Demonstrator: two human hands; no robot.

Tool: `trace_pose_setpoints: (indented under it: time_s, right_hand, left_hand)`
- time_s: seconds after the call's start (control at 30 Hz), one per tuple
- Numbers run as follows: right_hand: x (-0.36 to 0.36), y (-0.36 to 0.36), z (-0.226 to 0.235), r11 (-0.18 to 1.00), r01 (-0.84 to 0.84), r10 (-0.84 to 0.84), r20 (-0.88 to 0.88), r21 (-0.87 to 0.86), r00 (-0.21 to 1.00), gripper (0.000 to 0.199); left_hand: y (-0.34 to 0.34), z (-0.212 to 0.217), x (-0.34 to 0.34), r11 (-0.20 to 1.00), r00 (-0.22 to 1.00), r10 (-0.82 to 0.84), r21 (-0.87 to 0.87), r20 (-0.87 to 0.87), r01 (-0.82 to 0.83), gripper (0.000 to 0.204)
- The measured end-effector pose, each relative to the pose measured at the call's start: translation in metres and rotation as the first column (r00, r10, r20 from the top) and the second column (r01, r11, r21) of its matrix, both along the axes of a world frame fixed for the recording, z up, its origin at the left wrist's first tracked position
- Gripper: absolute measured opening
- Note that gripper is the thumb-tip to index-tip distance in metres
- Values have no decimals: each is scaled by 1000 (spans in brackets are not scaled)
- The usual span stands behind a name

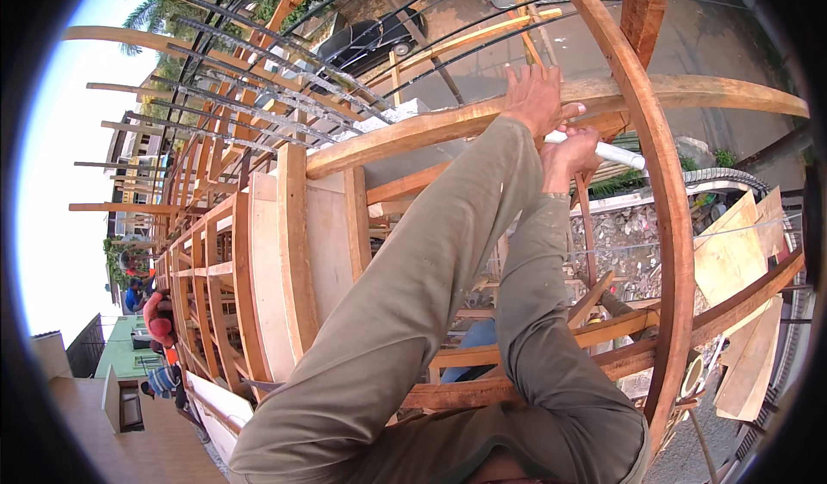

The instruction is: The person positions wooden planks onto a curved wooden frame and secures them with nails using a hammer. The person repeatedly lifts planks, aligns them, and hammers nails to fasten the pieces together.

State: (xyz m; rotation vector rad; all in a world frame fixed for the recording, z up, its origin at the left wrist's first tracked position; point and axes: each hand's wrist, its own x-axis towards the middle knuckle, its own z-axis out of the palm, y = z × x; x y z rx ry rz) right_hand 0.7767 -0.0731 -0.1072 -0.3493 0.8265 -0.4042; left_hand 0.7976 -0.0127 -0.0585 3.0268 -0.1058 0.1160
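My left hand (532, 101) lies over a long wooden beam (413, 138), its fingers stretched out toward the far side. Just below it, my right hand (572, 155) is closed around a white rod or pipe (618, 155), whose far end points right. That end comes close to an upright timber (670, 200) that crosses the beam; whether they touch I cannot tell. What the rod's other end joins is hidden by my hands. Both my forearms are in long olive-grey sleeves.
Timber framing (297, 251) and plywood stand at left, with steel bars (258, 75) sticking out above. Several people (159, 316) are at far left. Far below are a dark car (370, 36), cables and rubble (616, 234). Plywood sheets (732, 251) lie at right.
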Motion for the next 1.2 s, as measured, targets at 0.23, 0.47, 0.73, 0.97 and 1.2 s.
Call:
trace_pose_setpoints:
  time_s: [0.23,0.47,0.73,0.97,1.2]
  right_hand:
    - [-28,16,-62,960,-280,279,-55,-12,959,16]
    - [-60,27,-81,866,-437,402,-182,-242,897,35]
    - [-107,-20,-74,610,-722,689,-232,-326,687,7]
    - [-155,-56,-40,266,-926,865,-358,-269,353,10]
    - [-187,-103,9,-349,-929,792,-568,-120,-224,12]
  left_hand:
    - [114,-8,-95,988,901,155,-71,406,-139,103]
    - [207,-1,-147,929,957,290,236,16,-286,77]
    - [198,-8,-156,945,958,285,163,22,-285,43]
    - [203,-12,-154,938,953,291,171,85,-302,47]
    - [213,-9,-176,949,948,227,168,224,-267,51]
